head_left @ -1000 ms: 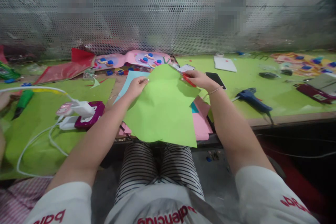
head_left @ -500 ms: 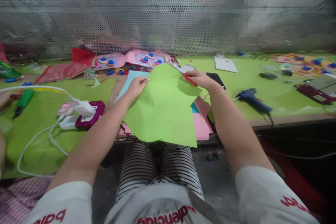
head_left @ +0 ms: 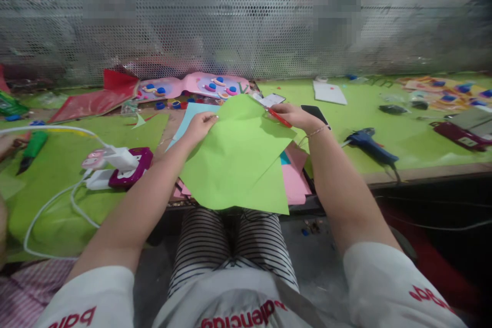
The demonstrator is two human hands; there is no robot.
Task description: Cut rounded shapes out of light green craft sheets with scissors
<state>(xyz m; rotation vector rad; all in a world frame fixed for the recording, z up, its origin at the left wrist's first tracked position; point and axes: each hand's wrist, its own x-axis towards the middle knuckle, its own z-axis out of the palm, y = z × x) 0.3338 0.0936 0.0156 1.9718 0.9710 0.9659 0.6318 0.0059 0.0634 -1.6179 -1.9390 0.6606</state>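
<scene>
A large sheet of light green paper (head_left: 238, 164) with a curved outline spans the space between my hands and hangs over the table's front edge. My left hand (head_left: 202, 127) pinches its left edge between thumb and fingers. In my right hand (head_left: 294, 115) are red-handled scissors (head_left: 280, 117), their blades at the sheet's upper right edge. A cut flap of the green paper sticks out below the scissors. Beneath lie pink paper (head_left: 295, 189) and light blue paper (head_left: 192, 115), partly covered by the green sheet.
A purple power socket (head_left: 132, 166) with white plugs and cables lies at left, near a green-handled cutter (head_left: 34, 151). At right are a blue glue gun (head_left: 371, 147) and a dark phone (head_left: 315, 115). Pink decorated pieces (head_left: 219, 86) lie behind. Another person's hand (head_left: 9, 144) shows far left.
The scissors have opened a little, their blades now spread at the paper's edge. My left hand keeps its pinch, and the green sheet has barely shifted.
</scene>
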